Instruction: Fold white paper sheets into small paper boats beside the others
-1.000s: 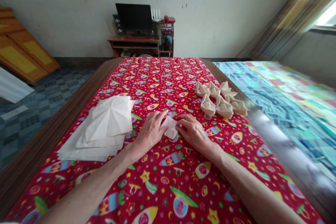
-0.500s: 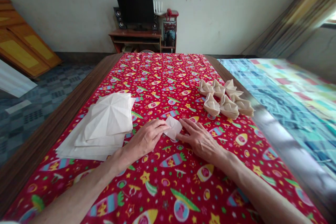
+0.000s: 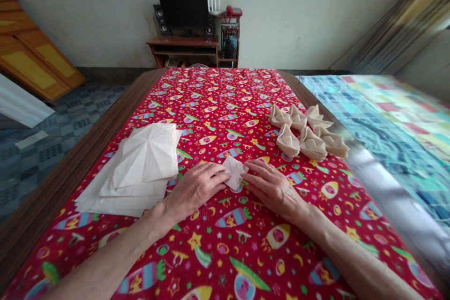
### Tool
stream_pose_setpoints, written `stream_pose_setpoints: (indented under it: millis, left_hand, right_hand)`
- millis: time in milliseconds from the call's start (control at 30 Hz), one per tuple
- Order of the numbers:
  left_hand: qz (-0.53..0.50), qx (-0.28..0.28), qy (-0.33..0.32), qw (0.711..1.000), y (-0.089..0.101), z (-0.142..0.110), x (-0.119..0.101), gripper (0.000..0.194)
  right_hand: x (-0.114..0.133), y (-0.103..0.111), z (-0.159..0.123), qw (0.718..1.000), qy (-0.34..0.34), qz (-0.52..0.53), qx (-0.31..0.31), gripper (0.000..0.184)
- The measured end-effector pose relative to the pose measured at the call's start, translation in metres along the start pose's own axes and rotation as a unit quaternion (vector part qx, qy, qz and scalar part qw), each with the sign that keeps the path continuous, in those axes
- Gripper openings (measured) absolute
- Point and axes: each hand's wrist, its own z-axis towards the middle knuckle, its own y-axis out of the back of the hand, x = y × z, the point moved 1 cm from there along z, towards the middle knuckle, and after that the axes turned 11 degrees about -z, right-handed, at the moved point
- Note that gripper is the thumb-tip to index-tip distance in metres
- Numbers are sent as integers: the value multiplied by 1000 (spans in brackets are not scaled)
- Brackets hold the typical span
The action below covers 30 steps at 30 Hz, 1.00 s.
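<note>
1. The small folded paper (image 3: 232,173) is placed on the red cloth (image 3: 218,103), between the 2 hands.
2. Its left edge is touched by the left hand (image 3: 199,185), its right corner by the right hand (image 3: 274,187).
3. Whether it is pinched by the fingers cannot be told.

thin matt paper in the small folded square (image 3: 233,173), crisply creased paper in the white stack (image 3: 146,154), matt beige paper in the pleated shapes (image 3: 312,143), printed cloth (image 3: 218,117) over a dark wood-grained counter (image 3: 100,136), glossy along its right edge
</note>
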Motion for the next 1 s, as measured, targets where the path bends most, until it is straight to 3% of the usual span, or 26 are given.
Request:
stream_pose_setpoints:
  millis: [167,300,500,667,800,1000]
  left_hand:
    - [64,30,-45,996,3,3,-4,21]
    - [47,25,-45,998,-1,1,-3,18]
    - [-58,-88,51,993,-13,3,1,12]
    - [-125,-130,107,978,-19,5,7,4]
    - [-118,-119,162,973,-17,8,8,10]
    - [7,-67,207,976,-13,12,2,20]
  right_hand:
    - [2,0,11,998,57,-17,26,26]
    - [-1,0,19,998,51,-10,26,21]
    - [-2,-2,27,995,-68,57,49,19]
    - [-5,-7,36,988,-118,61,81,19]
    - [-4,-11,40,987,-126,20,101,22]
    - [0,-12,40,984,-128,-51,116,26]
